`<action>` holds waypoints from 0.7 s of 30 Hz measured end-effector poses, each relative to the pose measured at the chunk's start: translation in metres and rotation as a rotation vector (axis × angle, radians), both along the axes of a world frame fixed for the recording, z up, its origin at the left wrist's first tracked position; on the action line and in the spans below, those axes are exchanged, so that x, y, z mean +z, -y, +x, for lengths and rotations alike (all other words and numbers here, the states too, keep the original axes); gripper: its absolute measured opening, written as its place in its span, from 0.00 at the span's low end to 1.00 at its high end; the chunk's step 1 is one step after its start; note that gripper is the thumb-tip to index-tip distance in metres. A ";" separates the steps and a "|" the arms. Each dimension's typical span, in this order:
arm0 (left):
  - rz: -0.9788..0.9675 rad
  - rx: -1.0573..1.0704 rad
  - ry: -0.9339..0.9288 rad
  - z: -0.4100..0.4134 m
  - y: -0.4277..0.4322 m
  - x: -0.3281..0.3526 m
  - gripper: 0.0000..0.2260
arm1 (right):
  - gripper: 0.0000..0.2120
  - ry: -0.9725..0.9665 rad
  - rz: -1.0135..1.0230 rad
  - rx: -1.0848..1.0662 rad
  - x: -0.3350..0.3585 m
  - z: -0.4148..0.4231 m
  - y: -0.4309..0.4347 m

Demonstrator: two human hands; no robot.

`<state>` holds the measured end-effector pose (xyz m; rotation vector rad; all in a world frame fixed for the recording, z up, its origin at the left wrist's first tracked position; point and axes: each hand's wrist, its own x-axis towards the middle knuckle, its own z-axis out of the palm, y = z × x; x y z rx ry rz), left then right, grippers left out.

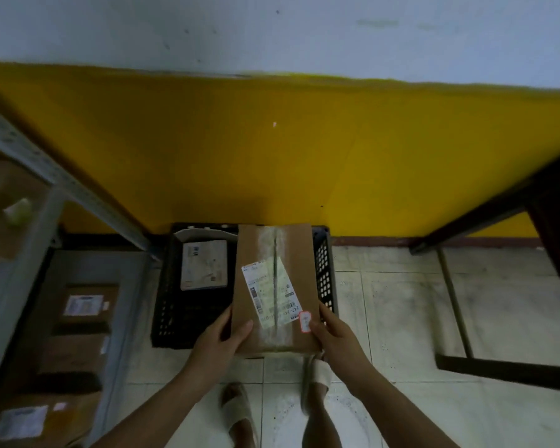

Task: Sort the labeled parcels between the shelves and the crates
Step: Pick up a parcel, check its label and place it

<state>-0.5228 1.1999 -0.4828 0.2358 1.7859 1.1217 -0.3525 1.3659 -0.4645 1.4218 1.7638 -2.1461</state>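
Cardboard parcel sits in both your hands above the black crate on the tiled floor. Your left hand grips its near left corner, thumb on top; your right hand grips the near right corner beside a small red-edged sticker. A white shipping label crosses the taped seam. Inside the crate lies a pale packet. More labeled boxes rest on the metal shelf to your left.

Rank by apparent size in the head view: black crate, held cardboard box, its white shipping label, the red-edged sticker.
1. black crate, though the box hides part of it
2. cardboard box, held nearer the camera, so its real gap to the crate is unsure
3. white shipping label
4. red-edged sticker
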 end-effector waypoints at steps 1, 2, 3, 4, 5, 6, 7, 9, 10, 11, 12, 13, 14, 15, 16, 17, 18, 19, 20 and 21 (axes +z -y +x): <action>-0.025 -0.008 0.014 -0.001 -0.013 -0.017 0.23 | 0.17 0.020 0.002 -0.009 -0.016 0.000 -0.011; -0.050 -0.014 0.029 -0.001 -0.027 -0.036 0.23 | 0.16 0.031 0.010 -0.023 -0.033 0.000 -0.021; -0.074 -0.020 0.040 -0.003 -0.043 -0.057 0.23 | 0.15 0.040 0.034 -0.034 -0.052 -0.001 -0.034; -0.101 -0.015 0.049 -0.004 -0.058 -0.082 0.23 | 0.14 0.052 0.052 -0.028 -0.074 -0.003 -0.047; -0.122 -0.008 0.060 -0.005 -0.073 -0.108 0.22 | 0.14 0.068 0.056 -0.023 -0.098 -0.005 -0.060; -0.131 -0.001 0.069 -0.005 -0.088 -0.135 0.21 | 0.13 0.094 0.075 -0.024 -0.127 -0.007 -0.074; -0.138 0.003 0.072 -0.004 -0.103 -0.164 0.20 | 0.13 0.119 0.083 -0.034 -0.157 -0.008 -0.088; -0.143 0.028 0.089 -0.002 -0.131 -0.223 0.20 | 0.14 0.170 0.097 -0.053 -0.222 -0.008 -0.112; -0.145 0.046 0.100 -0.001 -0.145 -0.254 0.20 | 0.16 0.187 0.108 -0.050 -0.254 -0.008 -0.125; -0.148 0.061 0.115 -0.001 -0.157 -0.284 0.21 | 0.18 0.203 0.109 -0.047 -0.284 -0.008 -0.137; -0.152 0.082 0.134 -0.001 -0.170 -0.312 0.21 | 0.18 0.218 0.114 -0.043 -0.312 -0.009 -0.148; -0.157 0.105 0.155 0.000 -0.183 -0.338 0.21 | 0.18 0.232 0.120 -0.040 -0.337 -0.011 -0.160; -0.163 0.126 0.180 0.000 -0.194 -0.363 0.20 | 0.17 0.244 0.109 -0.032 -0.361 -0.013 -0.171; -0.164 0.142 0.208 0.001 -0.205 -0.385 0.19 | 0.15 0.244 0.094 -0.006 -0.381 -0.016 -0.180; -0.170 0.159 0.230 0.002 -0.214 -0.406 0.19 | 0.13 0.239 0.093 0.033 -0.400 -0.020 -0.187; -0.177 0.181 0.253 0.002 -0.223 -0.426 0.18 | 0.10 0.237 0.092 0.079 -0.415 -0.025 -0.193; -0.184 0.203 0.271 0.002 -0.230 -0.445 0.19 | 0.08 0.251 0.094 0.100 -0.433 -0.027 -0.199; -0.190 0.224 0.277 0.001 -0.236 -0.464 0.20 | 0.05 0.264 0.127 0.119 -0.450 -0.031 -0.202; -0.189 0.239 0.276 0.000 -0.242 -0.481 0.21 | 0.05 0.274 0.176 0.143 -0.463 -0.034 -0.204; -0.178 0.248 0.265 -0.002 -0.245 -0.496 0.23 | 0.12 0.273 0.205 0.167 -0.479 -0.034 -0.205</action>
